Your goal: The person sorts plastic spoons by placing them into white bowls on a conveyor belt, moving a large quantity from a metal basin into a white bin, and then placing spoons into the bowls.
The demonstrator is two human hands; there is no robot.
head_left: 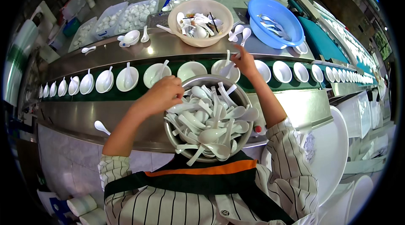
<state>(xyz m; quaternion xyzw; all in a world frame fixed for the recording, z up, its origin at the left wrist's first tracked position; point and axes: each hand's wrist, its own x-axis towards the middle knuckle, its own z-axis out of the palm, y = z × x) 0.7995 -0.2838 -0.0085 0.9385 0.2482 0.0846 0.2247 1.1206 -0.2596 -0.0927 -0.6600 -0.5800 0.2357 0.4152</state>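
A steel mixing bowl (168, 131) heaped with white soup spoons (212, 134) stands in front of my body. My left hand (165, 92) is closed, fingers curled at its upper left rim beside the spoons; what they hold is hidden. Over the belt, my right hand (244, 62) pinches a white spoon (226, 70), its scoop low in a small white bowl (217, 65); another handle stands up there. Just left, a white bowl (191, 70) has no spoon in it. Bowls further left, such as one white bowl (127, 78), each have a spoon inside.
On the steel ledge beyond the green belt (139, 93) stand a beige basin (177, 31) of dirty spoons and a blue basin (261, 14) with spoons. Loose spoons (246, 34) lie between them. More bowls line the right. A single spoon (101, 127) rests near the front-left edge.
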